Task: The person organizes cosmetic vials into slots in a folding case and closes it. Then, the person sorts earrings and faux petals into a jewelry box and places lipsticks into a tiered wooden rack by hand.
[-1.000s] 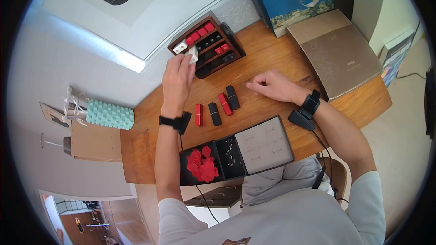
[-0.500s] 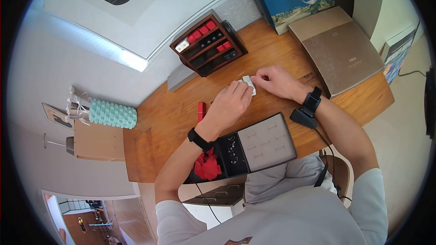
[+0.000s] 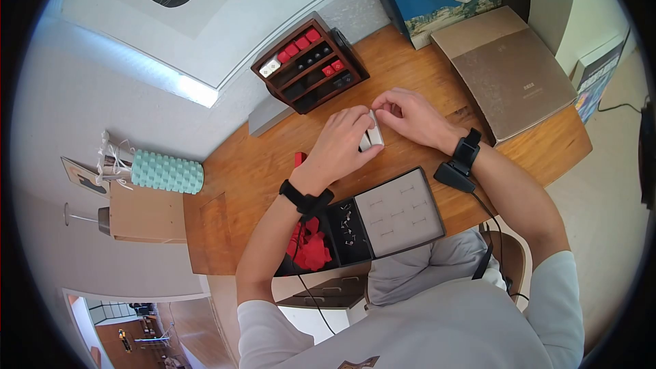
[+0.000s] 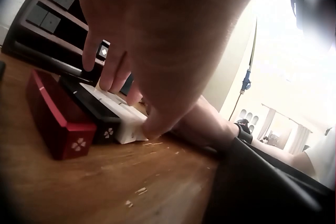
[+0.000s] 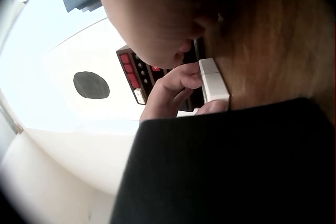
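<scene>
My left hand (image 3: 336, 142) is low over the wooden table and pinches a white lipstick tube (image 3: 375, 137) between its fingers and thumb. The left wrist view has this white tube lying close beside a black lipstick tube (image 4: 94, 111), with a red lipstick tube (image 4: 60, 116) further left, both with a clover mark on the end. The left forearm and hand cover most of the tubes in the head view. My right hand (image 3: 414, 117), fingers loosely curled and holding nothing visible, rests near the far end of the white tube (image 5: 214, 85).
Beyond the hands stands a dark wooden rack (image 3: 356, 68) with red, white and black tubes. Close to the body lies an open jewellery box (image 3: 403, 238) with red petals and small metal pieces. A brown flat box (image 3: 506, 89) sits at right; a grey block (image 3: 268, 120) adjoins the rack.
My left hand has carried the white tube from in front of the rack, right and nearer the body, down to the table beside the right hand. The right hand has shifted only slightly.
</scene>
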`<state>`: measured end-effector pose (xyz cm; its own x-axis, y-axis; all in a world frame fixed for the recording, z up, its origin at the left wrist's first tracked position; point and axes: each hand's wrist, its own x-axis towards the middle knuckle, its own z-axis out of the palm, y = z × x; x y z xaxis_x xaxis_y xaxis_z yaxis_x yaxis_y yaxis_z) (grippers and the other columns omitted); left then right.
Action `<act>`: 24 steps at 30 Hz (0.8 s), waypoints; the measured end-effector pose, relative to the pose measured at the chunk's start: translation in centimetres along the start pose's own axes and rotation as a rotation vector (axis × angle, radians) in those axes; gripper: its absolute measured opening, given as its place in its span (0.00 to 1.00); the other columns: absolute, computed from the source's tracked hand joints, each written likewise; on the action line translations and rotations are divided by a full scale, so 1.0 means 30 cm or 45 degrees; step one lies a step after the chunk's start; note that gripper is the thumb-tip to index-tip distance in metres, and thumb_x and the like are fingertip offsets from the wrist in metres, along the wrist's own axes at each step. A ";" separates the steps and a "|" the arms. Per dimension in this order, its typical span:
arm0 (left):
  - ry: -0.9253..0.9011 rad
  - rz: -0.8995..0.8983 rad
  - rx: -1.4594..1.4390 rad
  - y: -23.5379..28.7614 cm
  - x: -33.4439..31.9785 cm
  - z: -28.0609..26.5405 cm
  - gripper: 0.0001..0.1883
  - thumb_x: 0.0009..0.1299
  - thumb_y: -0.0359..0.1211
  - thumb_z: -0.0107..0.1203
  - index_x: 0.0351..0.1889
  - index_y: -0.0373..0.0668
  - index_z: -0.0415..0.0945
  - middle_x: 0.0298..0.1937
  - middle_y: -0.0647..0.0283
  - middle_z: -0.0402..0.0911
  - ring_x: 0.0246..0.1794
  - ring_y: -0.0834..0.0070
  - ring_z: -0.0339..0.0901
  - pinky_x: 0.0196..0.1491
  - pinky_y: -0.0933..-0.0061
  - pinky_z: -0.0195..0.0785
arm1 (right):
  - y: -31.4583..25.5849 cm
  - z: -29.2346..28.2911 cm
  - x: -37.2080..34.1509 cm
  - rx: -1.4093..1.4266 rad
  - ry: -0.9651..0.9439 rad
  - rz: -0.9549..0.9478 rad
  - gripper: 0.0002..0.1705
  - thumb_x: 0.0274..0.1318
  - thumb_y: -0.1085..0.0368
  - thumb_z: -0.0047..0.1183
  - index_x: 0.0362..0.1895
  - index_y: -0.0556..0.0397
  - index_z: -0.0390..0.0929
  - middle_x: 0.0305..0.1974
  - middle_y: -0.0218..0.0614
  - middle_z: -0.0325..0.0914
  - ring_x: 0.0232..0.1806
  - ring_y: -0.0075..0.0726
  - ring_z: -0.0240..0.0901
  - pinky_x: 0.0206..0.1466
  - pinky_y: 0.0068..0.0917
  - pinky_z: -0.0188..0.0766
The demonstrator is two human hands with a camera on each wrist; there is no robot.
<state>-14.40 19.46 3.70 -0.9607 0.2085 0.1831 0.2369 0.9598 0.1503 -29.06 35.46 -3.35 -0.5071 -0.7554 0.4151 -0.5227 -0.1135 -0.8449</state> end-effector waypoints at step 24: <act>0.438 0.016 0.670 -0.157 0.120 -0.012 0.15 0.66 0.29 0.66 0.50 0.39 0.80 0.46 0.57 0.80 0.48 0.60 0.80 0.47 0.62 0.78 | -0.012 -0.016 0.014 0.124 0.153 0.045 0.09 0.70 0.66 0.57 0.44 0.59 0.84 0.36 0.35 0.82 0.33 0.25 0.76 0.39 0.26 0.74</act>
<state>-18.93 15.62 4.00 -0.8362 0.2321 0.4969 0.0609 0.9397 -0.3364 -29.42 35.51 -2.71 -0.6054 -0.6781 0.4167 -0.4369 -0.1545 -0.8861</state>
